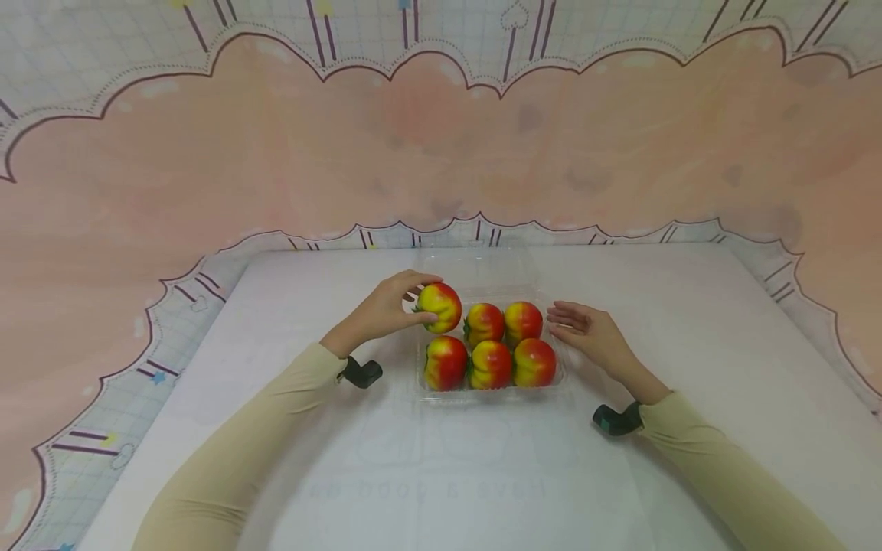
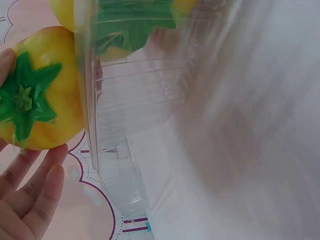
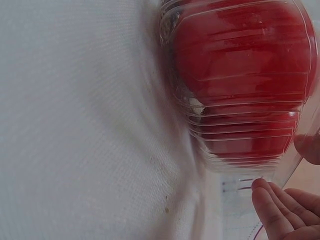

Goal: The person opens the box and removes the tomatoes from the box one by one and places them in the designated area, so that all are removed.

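My left hand (image 1: 386, 310) holds a red-and-yellow tomato-like fruit (image 1: 441, 308) between thumb and fingers, over the back left of a clear plastic box (image 1: 492, 396). In the left wrist view that fruit (image 2: 55, 107) shows a green star-shaped leafy top, just outside the box's wall. Several more of the same kind, such as the front-left fruit (image 1: 445, 363), sit in two rows inside. At the box's right side my right hand (image 1: 596, 337) has its fingers fairly straight and holds nothing. Whether it touches the box I cannot tell.
Behind the box its clear lid (image 1: 475, 268) lies folded back. A white cloth (image 1: 441, 474) covers the table, and a pink patterned curtain (image 1: 441, 153) hangs along the back and sides. Black cameras (image 1: 361, 373) are strapped at both wrists.
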`<state>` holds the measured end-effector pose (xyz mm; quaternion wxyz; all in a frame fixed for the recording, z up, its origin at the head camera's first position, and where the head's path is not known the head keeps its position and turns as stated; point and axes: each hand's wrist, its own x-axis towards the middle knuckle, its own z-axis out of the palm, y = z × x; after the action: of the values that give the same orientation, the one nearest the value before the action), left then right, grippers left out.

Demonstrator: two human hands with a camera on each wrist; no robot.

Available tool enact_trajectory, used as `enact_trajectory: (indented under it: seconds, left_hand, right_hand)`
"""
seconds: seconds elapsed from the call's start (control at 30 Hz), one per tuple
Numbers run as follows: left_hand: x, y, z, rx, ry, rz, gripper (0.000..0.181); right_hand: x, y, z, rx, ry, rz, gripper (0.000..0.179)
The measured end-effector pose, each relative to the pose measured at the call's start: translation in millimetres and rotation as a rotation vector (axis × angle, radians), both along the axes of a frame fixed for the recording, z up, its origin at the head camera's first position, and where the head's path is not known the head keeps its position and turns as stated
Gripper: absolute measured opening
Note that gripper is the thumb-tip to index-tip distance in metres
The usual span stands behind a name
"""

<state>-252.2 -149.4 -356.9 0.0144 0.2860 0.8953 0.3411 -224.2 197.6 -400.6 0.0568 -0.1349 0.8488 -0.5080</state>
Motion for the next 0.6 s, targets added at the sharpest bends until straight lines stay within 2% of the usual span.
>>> enact_trajectory:
  seconds: [0.2, 0.6]
  left_hand:
    - [-0.3, -3.8, 3.9, -0.012, 0.007, 0.05, 0.059]
    - [-4.1, -17.0, 9.5, 0.041, 0.026, 0.143, 0.058]
  right_hand:
    - [-0.3, 0.5, -1.4, 0.007, 0.004, -0.003, 0.053]
    - [-0.6, -0.1, -0.2, 0.018, 0.0, -0.007, 0.052]
